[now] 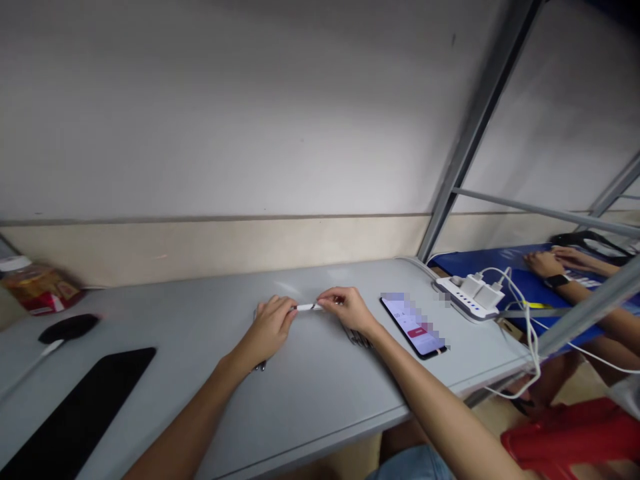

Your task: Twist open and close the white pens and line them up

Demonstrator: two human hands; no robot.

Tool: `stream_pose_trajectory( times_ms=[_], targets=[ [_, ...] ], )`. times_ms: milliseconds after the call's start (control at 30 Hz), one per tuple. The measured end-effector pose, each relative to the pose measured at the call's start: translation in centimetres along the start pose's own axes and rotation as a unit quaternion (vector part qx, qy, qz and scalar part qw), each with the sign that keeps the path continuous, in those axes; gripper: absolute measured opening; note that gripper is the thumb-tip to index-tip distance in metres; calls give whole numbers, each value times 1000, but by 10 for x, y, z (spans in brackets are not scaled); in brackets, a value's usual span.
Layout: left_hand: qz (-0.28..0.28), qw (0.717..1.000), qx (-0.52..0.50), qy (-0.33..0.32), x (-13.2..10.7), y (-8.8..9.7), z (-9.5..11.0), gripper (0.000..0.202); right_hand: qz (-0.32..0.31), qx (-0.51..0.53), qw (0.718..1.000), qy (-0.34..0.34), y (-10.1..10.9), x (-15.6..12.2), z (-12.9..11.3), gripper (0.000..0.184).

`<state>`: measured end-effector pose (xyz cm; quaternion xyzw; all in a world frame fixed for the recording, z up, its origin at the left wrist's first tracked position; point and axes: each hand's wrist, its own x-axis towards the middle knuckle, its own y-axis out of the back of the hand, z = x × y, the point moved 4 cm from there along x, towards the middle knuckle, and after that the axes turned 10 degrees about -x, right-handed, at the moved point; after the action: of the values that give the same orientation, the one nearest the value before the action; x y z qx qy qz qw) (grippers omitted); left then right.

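- My left hand (273, 327) and right hand (346, 308) pinch opposite ends of a white pen (306, 307), toward the back edge of the worktop (310, 407).
- Work on this pen looks underway; slim dark pieces (358, 339) lie beneath both hands, and I can't tell which are done or left.
- Bare room lies toward the front edge; the phone (413, 327) and power strip (465, 300) crowd the right end.

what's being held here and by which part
What looks like a white pen, held by both ends: left hand on one, right hand on the other.
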<state>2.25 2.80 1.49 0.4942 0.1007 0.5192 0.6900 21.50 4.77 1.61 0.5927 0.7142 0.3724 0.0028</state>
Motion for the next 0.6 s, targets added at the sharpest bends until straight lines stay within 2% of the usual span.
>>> stream_pose_trajectory(
  times_ms=[100, 200, 367, 433, 500, 600],
  targets=[
    [14, 1000, 4, -10, 1, 3, 5, 26, -32, 19, 999, -40, -3, 1, 4, 31],
    [39, 999, -23, 0, 2, 6, 4, 25, -30, 62, 996, -63, -1, 2, 4, 30],
    [37, 991, -103, 75, 4, 9, -9, 35, 7, 90, 993, -72, 5, 3, 5, 28],
    [46, 987, -133, 76, 4, 12, -10, 26, 6, 87, 993, -76, 5, 3, 7, 28],
    [79, 982, -159, 62, 5, 15, -9, 17, -1, 86, 993, -80, 3, 3, 8, 28],
    [98, 969, -211, 88, 5, 16, -14, 29, 7, 81, 993, -81, 3, 3, 8, 28]
  ],
)
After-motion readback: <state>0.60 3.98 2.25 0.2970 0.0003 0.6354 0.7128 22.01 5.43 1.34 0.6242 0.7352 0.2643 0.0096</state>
